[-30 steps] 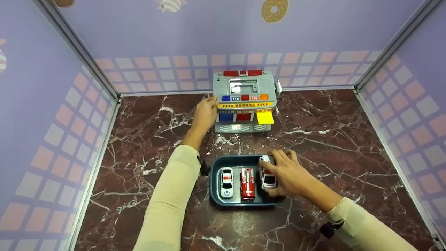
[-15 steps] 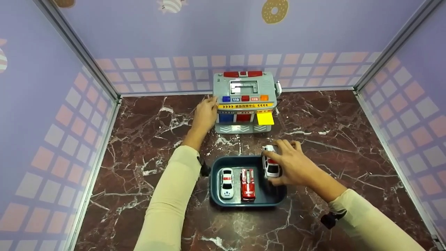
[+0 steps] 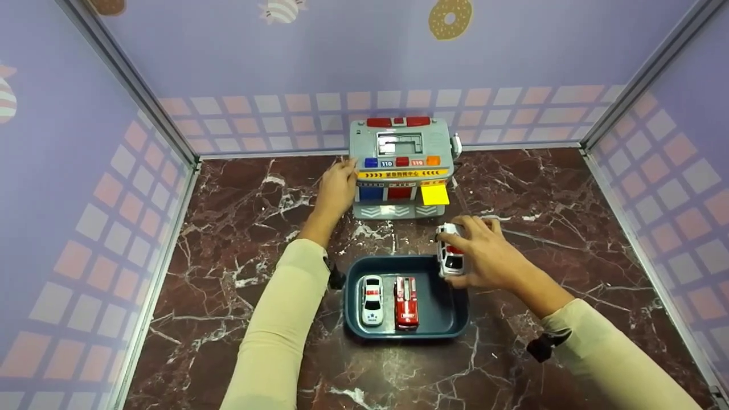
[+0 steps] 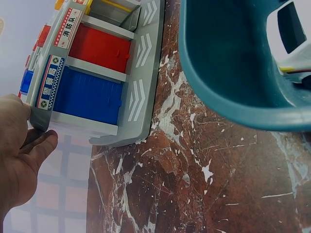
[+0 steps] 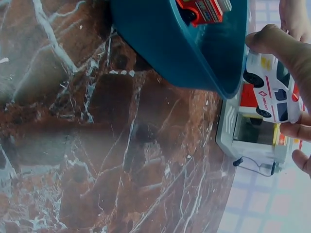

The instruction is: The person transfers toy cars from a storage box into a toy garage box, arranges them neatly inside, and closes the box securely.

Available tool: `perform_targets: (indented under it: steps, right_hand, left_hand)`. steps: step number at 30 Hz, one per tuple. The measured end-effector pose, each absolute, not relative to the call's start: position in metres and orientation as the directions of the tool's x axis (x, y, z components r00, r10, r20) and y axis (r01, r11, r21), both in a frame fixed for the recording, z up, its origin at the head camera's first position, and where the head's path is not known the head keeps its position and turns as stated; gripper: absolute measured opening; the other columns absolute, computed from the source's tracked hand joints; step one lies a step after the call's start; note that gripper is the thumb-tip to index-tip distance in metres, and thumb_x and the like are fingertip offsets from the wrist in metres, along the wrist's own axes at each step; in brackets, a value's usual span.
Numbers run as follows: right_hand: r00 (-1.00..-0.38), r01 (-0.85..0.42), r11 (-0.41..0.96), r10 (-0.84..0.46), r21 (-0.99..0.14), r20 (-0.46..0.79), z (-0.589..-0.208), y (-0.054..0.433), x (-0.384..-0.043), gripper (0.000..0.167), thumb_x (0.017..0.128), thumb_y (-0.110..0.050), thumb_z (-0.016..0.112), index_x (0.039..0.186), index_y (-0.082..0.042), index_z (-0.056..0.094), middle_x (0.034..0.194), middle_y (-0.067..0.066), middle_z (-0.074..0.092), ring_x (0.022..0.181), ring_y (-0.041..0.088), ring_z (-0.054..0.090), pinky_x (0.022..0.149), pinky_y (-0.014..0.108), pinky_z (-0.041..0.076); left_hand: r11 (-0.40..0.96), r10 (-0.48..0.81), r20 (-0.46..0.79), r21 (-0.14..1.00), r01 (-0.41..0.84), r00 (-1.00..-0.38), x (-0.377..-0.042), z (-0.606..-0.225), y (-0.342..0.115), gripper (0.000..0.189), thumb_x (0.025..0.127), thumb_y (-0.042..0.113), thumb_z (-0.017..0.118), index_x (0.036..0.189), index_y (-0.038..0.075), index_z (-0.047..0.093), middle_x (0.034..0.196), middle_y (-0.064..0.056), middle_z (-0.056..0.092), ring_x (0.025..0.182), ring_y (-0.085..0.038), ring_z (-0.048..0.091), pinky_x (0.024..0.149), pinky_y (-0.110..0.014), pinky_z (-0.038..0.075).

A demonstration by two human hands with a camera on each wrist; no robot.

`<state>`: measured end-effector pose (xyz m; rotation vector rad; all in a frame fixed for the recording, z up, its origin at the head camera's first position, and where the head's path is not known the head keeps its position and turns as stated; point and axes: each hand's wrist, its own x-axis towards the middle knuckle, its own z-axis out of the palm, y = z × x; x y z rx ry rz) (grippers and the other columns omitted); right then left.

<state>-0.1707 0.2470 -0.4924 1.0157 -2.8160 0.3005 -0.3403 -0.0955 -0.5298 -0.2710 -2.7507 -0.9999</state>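
Note:
My right hand point(image 3: 481, 250) grips a white toy ambulance point(image 3: 452, 253) with red markings, over the back right corner of a dark teal tray point(image 3: 464, 319). In the right wrist view, thumb and fingers pinch the ambulance point(image 5: 272, 90) at its two ends. Against the left side of a grey toy rescue station point(image 3: 361, 134) rests my left hand point(image 3: 337, 185). The left wrist view shows its fingers curled at the roof edge beside the blue door point(image 4: 87, 94). The station's yellow door point(image 3: 435, 195) is raised; its red door point(image 3: 400, 192) is down.
Inside the tray lie a white toy police car point(image 3: 372, 300) and a red toy fire engine point(image 3: 406, 303). The tray stands in front of the station on a dark red marbled tabletop point(image 3: 239, 341). Purple patterned panels point(image 3: 256, 57) enclose the back and sides.
My right hand has lifted the ambulance out of the tray's right side and carried it back toward the station. The left hand has stayed at the station's side.

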Motion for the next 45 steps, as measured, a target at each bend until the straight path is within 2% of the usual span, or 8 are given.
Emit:
perform_targets:
  steps: [6,12,13,18,20,29,41,45]
  right_hand:
    - [-0.807,-0.591,0.789,-0.574,-0.168,0.14,-0.488,0.254,-0.18,0.09,0.074,-0.056,0.097,0.152,-0.022,0.066,0.152,0.026,0.056,0.138,0.043,0.056,0.114,0.07,0.04]
    - [-0.83,-0.558,0.807,-0.543,-0.194,0.13,-0.487,0.263,-0.19,0.094,0.074,-0.056,0.098,0.154,-0.022,0.064,0.156,0.028,0.053,0.139,0.05,0.056,0.113,0.071,0.039]
    - [-0.833,-0.553,0.81,-0.538,-0.196,0.127,-0.487,0.264,-0.191,0.094,0.075,-0.056,0.097,0.155,-0.022,0.063,0.157,0.028,0.052,0.139,0.05,0.057,0.113,0.07,0.039]
    - [-0.85,-0.527,0.825,-0.515,-0.203,0.114,-0.492,0.272,-0.198,0.092,0.078,-0.056,0.095,0.156,-0.02,0.062,0.159,0.029,0.05,0.14,0.051,0.055,0.113,0.071,0.037]
    - [-0.857,-0.515,0.831,-0.503,-0.209,0.112,-0.496,0.274,-0.201,0.092,0.078,-0.054,0.095,0.155,-0.019,0.062,0.158,0.029,0.05,0.141,0.051,0.054,0.113,0.072,0.036]
    - [-0.884,-0.467,0.857,-0.459,-0.219,0.088,-0.516,0.283,-0.211,0.093,0.077,-0.049,0.098,0.156,-0.016,0.061,0.161,0.031,0.047,0.143,0.054,0.052,0.117,0.078,0.033]
    - [-0.874,-0.485,0.841,-0.463,-0.239,0.145,-0.543,0.269,-0.224,0.088,0.08,-0.045,0.095,0.155,-0.014,0.062,0.16,0.036,0.047,0.143,0.059,0.051,0.117,0.079,0.035]
    - [-0.867,-0.498,0.835,-0.472,-0.235,0.161,-0.549,0.263,-0.228,0.088,0.081,-0.042,0.096,0.156,-0.013,0.061,0.164,0.035,0.046,0.143,0.06,0.053,0.117,0.083,0.035]
  left_hand:
    - [0.768,0.105,0.252,0.594,0.24,-0.962,-0.322,-0.509,-0.091,0.037,0.115,0.018,0.057,0.146,0.003,0.071,0.148,-0.025,0.07,0.141,-0.046,0.065,0.124,-0.053,0.049]
    - [0.77,0.111,0.245,0.592,0.24,-0.963,-0.323,-0.509,-0.092,0.037,0.116,0.02,0.058,0.146,0.004,0.071,0.145,-0.026,0.071,0.138,-0.045,0.068,0.121,-0.054,0.051]
    - [0.761,0.116,0.263,0.596,0.256,-0.958,-0.334,-0.526,-0.096,0.039,0.116,0.026,0.057,0.147,0.007,0.072,0.143,-0.024,0.073,0.136,-0.042,0.069,0.119,-0.053,0.053]
    - [0.761,0.118,0.26,0.596,0.255,-0.958,-0.333,-0.526,-0.096,0.039,0.117,0.027,0.057,0.147,0.008,0.072,0.144,-0.023,0.073,0.137,-0.042,0.069,0.119,-0.053,0.053]
    - [0.77,0.115,0.242,0.592,0.24,-0.964,-0.321,-0.509,-0.093,0.037,0.116,0.02,0.058,0.147,0.005,0.071,0.147,-0.024,0.07,0.139,-0.044,0.067,0.12,-0.054,0.051]
    - [0.77,0.105,0.264,0.588,0.246,-0.959,-0.321,-0.51,-0.092,0.034,0.115,0.02,0.059,0.137,0.0,0.076,0.144,-0.024,0.072,0.137,-0.045,0.067,0.12,-0.053,0.052]
    - [0.786,0.103,0.25,0.573,0.233,-0.963,-0.321,-0.509,-0.09,0.039,0.116,0.022,0.058,0.149,0.006,0.069,0.144,-0.026,0.072,0.136,-0.044,0.069,0.119,-0.054,0.053]
    - [0.784,0.102,0.257,0.574,0.237,-0.961,-0.32,-0.51,-0.09,0.038,0.116,0.023,0.059,0.148,0.006,0.07,0.144,-0.025,0.072,0.136,-0.044,0.069,0.118,-0.054,0.053]
